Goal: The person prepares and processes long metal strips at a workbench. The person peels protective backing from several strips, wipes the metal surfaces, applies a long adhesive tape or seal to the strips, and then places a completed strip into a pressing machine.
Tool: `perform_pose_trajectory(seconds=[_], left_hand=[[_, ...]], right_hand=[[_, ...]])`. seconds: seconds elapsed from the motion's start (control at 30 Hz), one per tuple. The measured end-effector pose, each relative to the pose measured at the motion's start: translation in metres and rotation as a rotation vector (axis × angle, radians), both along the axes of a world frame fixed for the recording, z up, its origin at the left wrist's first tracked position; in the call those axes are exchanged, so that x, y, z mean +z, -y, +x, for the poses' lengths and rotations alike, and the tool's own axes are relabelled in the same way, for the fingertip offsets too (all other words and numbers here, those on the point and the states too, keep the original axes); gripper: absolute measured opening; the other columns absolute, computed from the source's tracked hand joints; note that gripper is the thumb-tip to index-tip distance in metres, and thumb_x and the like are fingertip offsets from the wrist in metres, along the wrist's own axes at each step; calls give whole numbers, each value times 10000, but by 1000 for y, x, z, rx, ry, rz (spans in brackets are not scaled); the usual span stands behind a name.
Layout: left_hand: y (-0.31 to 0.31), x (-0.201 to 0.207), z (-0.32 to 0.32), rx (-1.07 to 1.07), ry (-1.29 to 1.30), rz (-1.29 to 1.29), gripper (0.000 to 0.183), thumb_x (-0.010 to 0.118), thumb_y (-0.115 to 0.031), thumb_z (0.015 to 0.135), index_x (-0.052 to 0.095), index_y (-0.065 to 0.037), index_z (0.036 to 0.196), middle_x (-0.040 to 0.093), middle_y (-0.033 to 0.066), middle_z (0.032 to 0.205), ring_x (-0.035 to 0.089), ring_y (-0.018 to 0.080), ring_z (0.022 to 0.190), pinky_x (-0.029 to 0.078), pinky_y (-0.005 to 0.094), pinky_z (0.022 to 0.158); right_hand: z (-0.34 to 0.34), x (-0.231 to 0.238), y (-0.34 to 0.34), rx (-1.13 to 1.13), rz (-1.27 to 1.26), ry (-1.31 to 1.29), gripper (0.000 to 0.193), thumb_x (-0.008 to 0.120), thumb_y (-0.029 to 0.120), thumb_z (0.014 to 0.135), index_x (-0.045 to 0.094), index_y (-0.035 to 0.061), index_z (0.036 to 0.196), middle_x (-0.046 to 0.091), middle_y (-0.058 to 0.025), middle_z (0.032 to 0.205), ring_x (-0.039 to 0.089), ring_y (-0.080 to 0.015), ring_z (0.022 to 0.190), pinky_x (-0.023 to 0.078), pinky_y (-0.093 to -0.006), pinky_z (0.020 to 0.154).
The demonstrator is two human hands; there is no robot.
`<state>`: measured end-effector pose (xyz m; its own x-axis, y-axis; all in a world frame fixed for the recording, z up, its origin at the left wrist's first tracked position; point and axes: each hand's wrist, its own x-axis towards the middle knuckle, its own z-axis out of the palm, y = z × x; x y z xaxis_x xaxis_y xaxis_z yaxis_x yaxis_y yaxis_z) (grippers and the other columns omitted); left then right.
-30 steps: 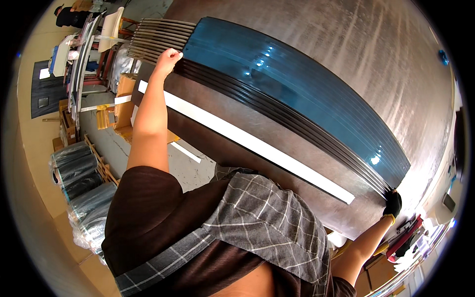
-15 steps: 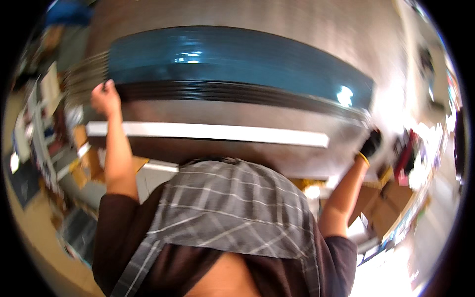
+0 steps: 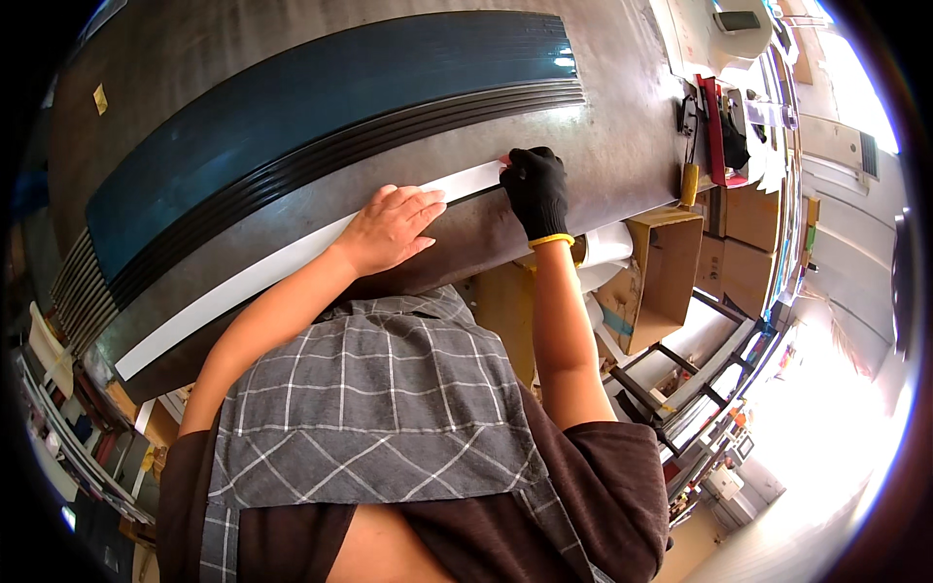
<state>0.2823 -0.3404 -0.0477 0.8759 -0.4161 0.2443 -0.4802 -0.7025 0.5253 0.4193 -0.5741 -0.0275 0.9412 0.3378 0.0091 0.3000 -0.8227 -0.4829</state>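
A long narrow white strip point(image 3: 471, 182) lies along the near side of the dark metal tabletop point(image 3: 622, 146). My bare left hand point(image 3: 389, 231) rests on it right of the middle, with fingers stretched out and palm down. In a black glove with a yellow cuff, my right hand point(image 3: 535, 192) has its fingers closed at the strip's right end; the thumb side is partly hidden. Beyond the strip lies a stack of long panels point(image 3: 321, 121) with a glossy dark blue face and stepped black edges. Neither hand touches that stack.
Cardboard boxes point(image 3: 664, 277) stand below the table's right edge, near a black metal frame point(image 3: 680, 369). A red holder point(image 3: 714, 131) and a yellow-handled tool point(image 3: 690, 183) are at the right edge. A small yellowish scrap point(image 3: 100, 98) lies at the far left.
Both hands have left the ends of the blue panel stack and come to the white strip. My view has turned toward the right, so the stack now appears tilted.
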Motion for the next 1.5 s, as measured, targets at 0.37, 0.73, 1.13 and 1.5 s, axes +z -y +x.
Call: perform_pose_trajectory(seconds=[0.37,0.73,1.13,1.5], left_hand=[[4,-3,-2,32,13,19,581,718,-298,781,550,-83,1295,505,27,1344,459,224,1210,357,387,1021],[2,0,-1,12,-8,24,602,714,-320,786,541,-77,1309,500,34,1357,452,223,1220,347,391,1033],[1,3,-1,4,-27,0,594,711,-290,793,533,-80,1320,491,17,1373,447,204,1218,344,375,1032],[0,0,-5,64,80,-88,727,684,-32,771,388,-100,1431,463,76,1408,552,248,1041,440,373,907]], right_hand=[[-55,-36,1,-23,21,243,203,716,151,702,682,148,902,661,-88,967,594,-332,942,474,-455,792],[-62,-28,-7,-9,-37,340,301,720,183,713,685,168,1011,593,-94,1225,475,-357,1217,395,-480,970],[3,3,-5,108,-102,100,130,680,197,721,671,110,817,646,-139,890,593,-364,890,495,-449,730],[-79,3,-41,88,-39,86,96,642,163,759,648,83,812,625,-170,809,584,-369,790,469,-489,686]])
